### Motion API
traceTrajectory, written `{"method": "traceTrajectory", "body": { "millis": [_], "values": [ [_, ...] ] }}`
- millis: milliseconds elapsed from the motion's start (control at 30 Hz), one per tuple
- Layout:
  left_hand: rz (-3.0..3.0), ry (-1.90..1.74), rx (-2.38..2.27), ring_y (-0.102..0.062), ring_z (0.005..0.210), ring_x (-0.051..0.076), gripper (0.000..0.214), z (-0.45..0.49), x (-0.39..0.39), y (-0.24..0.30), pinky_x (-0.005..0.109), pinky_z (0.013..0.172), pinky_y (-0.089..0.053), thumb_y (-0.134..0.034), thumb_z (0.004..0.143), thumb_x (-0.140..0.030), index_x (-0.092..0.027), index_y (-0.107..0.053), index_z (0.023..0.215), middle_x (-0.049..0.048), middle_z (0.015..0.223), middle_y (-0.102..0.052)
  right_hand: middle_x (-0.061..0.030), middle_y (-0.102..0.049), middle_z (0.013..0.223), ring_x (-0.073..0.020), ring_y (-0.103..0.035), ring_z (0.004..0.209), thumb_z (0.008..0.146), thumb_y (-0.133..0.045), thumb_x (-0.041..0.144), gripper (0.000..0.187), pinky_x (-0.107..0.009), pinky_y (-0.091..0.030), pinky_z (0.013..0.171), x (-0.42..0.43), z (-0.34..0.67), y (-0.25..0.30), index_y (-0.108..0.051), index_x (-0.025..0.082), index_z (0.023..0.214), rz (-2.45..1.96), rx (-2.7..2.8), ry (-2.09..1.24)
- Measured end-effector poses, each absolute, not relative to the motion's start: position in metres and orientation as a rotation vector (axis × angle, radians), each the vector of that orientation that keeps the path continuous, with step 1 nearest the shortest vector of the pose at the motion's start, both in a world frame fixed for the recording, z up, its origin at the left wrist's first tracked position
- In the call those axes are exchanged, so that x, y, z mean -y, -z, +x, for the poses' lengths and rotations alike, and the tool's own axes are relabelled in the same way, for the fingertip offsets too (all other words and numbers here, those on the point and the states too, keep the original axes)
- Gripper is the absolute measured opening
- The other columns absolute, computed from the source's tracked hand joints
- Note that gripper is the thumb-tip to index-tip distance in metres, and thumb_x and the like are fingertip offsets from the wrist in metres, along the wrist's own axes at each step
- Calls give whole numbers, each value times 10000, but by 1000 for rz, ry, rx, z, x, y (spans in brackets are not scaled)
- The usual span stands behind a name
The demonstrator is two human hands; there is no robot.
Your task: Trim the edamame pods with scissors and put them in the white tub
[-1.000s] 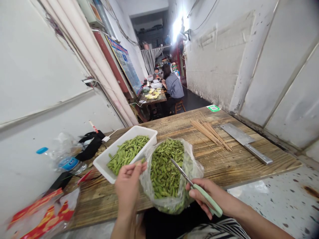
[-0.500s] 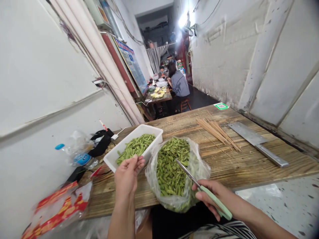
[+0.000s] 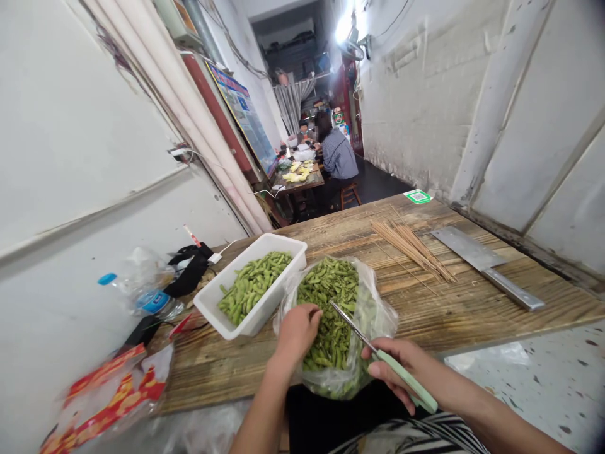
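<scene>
My right hand point(image 3: 399, 369) grips green-handled scissors point(image 3: 401, 378), their metal blades together and pointing up and left over the bag. In front of me a clear plastic bag point(image 3: 378, 309) stands open, full of green edamame pods point(image 3: 331, 284). At the bag's left side is my left hand point(image 3: 299, 329), fingers curled against the pods; whatever is between the fingertips is hidden. Left of the bag, a white plastic tub point(image 3: 201, 293) holds more edamame pods point(image 3: 255, 280).
Bamboo skewers point(image 3: 411, 249) and a cleaver point(image 3: 486, 261) lie on the wooden table point(image 3: 406, 328) to the right. A water bottle point(image 3: 154, 301) and a red-printed plastic bag point(image 3: 118, 391) sit at the left. Two people point(image 3: 338, 154) sit at a far table.
My left hand has moved right and slightly down, from the tub's near edge to the pods in the bag. My right hand keeps the scissors in nearly the same place.
</scene>
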State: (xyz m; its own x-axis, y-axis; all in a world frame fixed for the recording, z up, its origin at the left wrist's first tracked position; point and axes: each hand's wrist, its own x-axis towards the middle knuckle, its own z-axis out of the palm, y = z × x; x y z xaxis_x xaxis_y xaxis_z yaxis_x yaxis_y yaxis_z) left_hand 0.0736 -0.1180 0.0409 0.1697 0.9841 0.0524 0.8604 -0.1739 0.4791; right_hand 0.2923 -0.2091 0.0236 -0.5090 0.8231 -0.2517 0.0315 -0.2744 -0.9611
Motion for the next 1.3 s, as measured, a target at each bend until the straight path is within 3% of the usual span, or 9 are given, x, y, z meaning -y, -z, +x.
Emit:
{"method": "traceTrajectory", "body": {
  "millis": [133, 300, 433, 600, 767, 1067, 1300],
  "values": [
    [2036, -468, -1866, -626, 680, 247, 202, 80, 108, -23, 311, 660, -382, -582, 748, -269, -175, -665, 589, 125, 650, -678, 113, -408, 437, -51, -380, 304, 798, -586, 552, 427, -118, -306, 298, 209, 291, -21, -530, 168, 975, -1084, 1438, -1836],
    [1964, -477, -1825, -591, 612, 212, 68, 72, 99, -17, 284, 605, -363, -639, 639, -174, -182, -631, 572, 59, 593, -643, 109, -423, 445, -44, -382, 315, 818, -582, 527, 400, -100, -309, 295, 208, 291, -20, -522, 162, 968, -1051, 1453, -1815],
    [1897, -599, -1760, -587, 620, 194, 84, 71, 107, -28, 275, 607, -383, -587, 693, -216, -174, -653, 662, 44, 637, -655, 110, -414, 462, -48, -397, 321, 807, -577, 559, 427, -104, -329, 296, 209, 293, -21, -511, 168, 967, -1040, 1415, -1835],
    [1501, -808, -1435, -485, 492, 118, 305, 73, 133, -50, 230, 500, -356, -612, 719, -399, -138, -684, 861, 23, 653, -650, 74, -486, 593, -51, -463, 361, 808, -529, 624, 484, -127, -412, 332, 211, 294, -22, -491, 181, 1000, -1066, 1395, -1841],
    [1264, -889, -1262, -404, 479, 74, 344, 76, 151, -64, 201, 468, -295, -713, 657, -419, -116, -711, 821, 10, 610, -605, 81, -462, 526, -54, -463, 364, 830, -528, 595, 435, -107, -367, 330, 213, 295, -28, -512, 173, 932, -1040, 1557, -1779],
    [1289, -873, -1195, -367, 491, 57, 296, 78, 156, -61, 187, 463, -272, -682, 716, -413, -120, -695, 760, -11, 593, -545, 45, -520, 631, -62, -505, 411, 836, -550, 554, 409, -133, -381, 377, 213, 296, -42, -558, 164, 958, -1150, 1790, -1540],
    [1325, -855, -1245, -377, 490, 67, 313, 86, 159, -61, 195, 468, -285, -669, 713, -434, -124, -675, 757, -12, 601, -562, 45, -506, 643, -61, -487, 410, 839, -542, 564, 427, -136, -356, 360, 214, 295, -42, -553, 159, 975, -1110, 1766, -1583]
  ]
}}
